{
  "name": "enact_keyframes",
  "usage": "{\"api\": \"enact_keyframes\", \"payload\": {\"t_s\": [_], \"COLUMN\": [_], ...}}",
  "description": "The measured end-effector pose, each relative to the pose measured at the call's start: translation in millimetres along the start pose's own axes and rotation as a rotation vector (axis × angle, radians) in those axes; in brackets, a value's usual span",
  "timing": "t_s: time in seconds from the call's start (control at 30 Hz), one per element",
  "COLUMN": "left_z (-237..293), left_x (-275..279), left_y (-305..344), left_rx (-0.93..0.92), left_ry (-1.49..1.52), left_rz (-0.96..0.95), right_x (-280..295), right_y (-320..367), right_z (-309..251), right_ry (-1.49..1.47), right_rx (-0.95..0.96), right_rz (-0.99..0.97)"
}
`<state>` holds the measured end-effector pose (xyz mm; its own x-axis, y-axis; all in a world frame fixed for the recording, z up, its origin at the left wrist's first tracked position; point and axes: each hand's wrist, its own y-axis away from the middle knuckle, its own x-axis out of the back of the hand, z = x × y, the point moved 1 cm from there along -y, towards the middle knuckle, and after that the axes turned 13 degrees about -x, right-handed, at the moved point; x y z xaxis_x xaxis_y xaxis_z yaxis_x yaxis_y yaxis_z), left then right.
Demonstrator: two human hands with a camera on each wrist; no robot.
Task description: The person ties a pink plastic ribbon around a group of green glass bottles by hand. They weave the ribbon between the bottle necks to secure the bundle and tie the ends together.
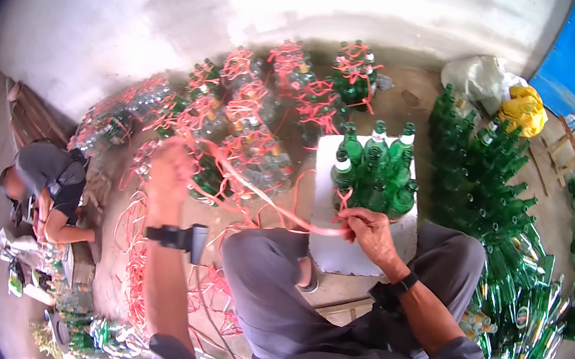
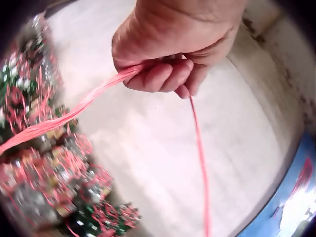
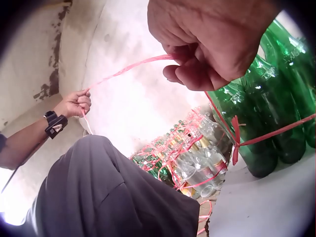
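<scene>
A bundle of green glass bottles (image 1: 376, 169) stands upright on a white block (image 1: 343, 256) between the person's knees. Pink plastic twine (image 3: 281, 132) runs around the bundle low down, with a small knot (image 3: 236, 143) at its near side. The right hand (image 1: 374, 238) pinches the twine beside the bottles, thumb against fingers. Raised out to the left, the left hand (image 1: 171, 170) grips the same twine (image 1: 262, 197) in curled fingers. The stretch between both hands is nearly straight. From the left fist a thinner tail (image 2: 200, 148) hangs down in the left wrist view.
Several tied bundles of clear and green bottles (image 1: 254, 130) stand at the back left. Loose green bottles (image 1: 478, 171) crowd the right side, some lying down. Tangled pink twine (image 1: 138, 261) covers the floor at left. Another person (image 1: 48, 188) sits at far left. Sacks (image 1: 524, 111) lean near the wall.
</scene>
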<state>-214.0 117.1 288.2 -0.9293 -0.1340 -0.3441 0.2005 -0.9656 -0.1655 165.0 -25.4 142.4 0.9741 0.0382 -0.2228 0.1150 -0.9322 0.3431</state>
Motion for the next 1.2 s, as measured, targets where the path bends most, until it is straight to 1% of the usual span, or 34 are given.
{"api": "enact_keyframes", "payload": {"t_s": [0.07,0.1,0.13,0.17,0.2,0.23,0.3,0.4,0.47,0.53,0.57,0.6,0.67,0.7,0.77,0.8,0.83,0.87,0.97,1.1,1.17,1.2], "left_z": [-14.7,-19.1,-21.9,-22.7,-23.3,-23.5,-22.8,-25.5,-23.7,-33.1,-39.6,-49.4,-70.7,-74.3,-83.5,-88.3,-98.4,-105.2,-120.6,-153.5,-176.1,-175.9], "left_x": [-34.9,-48.0,-65.8,-75.7,-85.5,-96.4,-121.2,-157.8,-185.0,-207.2,-215.6,-222.1,-232.7,-239.8,-251.2,-256.5,-259.8,-263.7,-280.8,-299.1,-305.9,-313.0], "left_y": [10.5,12.7,17.5,18.4,18.1,16.5,13.2,7.2,10.3,13.1,15.2,17.1,22.6,26.5,28.7,28.4,25.6,24.2,24.2,23.1,19.2,20.5], "left_rx": [0.026,0.019,0.004,0.022,0.041,0.041,-0.053,-0.084,-0.043,-0.007,0.032,0.035,0.116,0.147,0.132,0.112,0.063,0.059,-0.02,-0.001,-0.222,-0.22], "left_ry": [-0.122,-0.17,-0.208,-0.239,-0.27,-0.266,-0.226,-0.201,-0.233,-0.217,-0.212,-0.21,-0.177,-0.162,-0.186,-0.211,-0.242,-0.241,-0.398,-0.433,-0.52,-0.519], "left_rz": [-0.066,-0.15,-0.18,-0.239,-0.301,-0.308,-0.414,-0.495,-0.523,-0.598,-0.646,-0.654,-0.688,-0.704,-0.725,-0.744,-0.753,-0.759,-0.744,-0.741,-0.778,-0.783], "right_x": [-0.3,1.2,2.8,4.9,5.9,5.3,7.9,9.2,10.5,9.6,14.8,16.0,15.1,15.8,18.4,18.3,18.1,17.9,18.1,23.0,25.7,26.4], "right_y": [4.3,5.3,6.5,8.2,10.3,12.8,15.8,19.9,18.4,18.7,14.6,13.6,12.6,15.5,21.5,22.1,22.7,22.4,22.4,25.3,25.8,25.2], "right_z": [-5.8,-5.0,-5.7,-7.6,-9.6,-10.7,-10.8,-4.7,4.6,6.7,16.4,20.8,29.6,25.9,15.7,14.7,14.8,14.5,14.2,3.2,-2.9,-5.8], "right_ry": [0.024,0.001,-0.024,-0.02,-0.019,-0.03,-0.045,0.02,0.023,0.081,0.125,0.122,-0.224,-0.227,0.064,0.062,-0.002,-0.066,-0.119,-0.152,-0.237,-0.24], "right_rx": [0.0,0.011,0.021,-0.038,-0.034,-0.034,-0.054,-0.029,-0.05,0.014,0.035,0.036,0.044,0.041,0.03,0.031,-0.006,-0.04,-0.06,-0.09,-0.111,-0.111], "right_rz": [-0.02,-0.048,-0.07,-0.102,-0.097,-0.126,-0.186,-0.158,-0.159,-0.201,-0.216,-0.208,-0.261,-0.254,-0.117,-0.113,-0.083,-0.053,-0.006,0.043,0.117,0.121]}}
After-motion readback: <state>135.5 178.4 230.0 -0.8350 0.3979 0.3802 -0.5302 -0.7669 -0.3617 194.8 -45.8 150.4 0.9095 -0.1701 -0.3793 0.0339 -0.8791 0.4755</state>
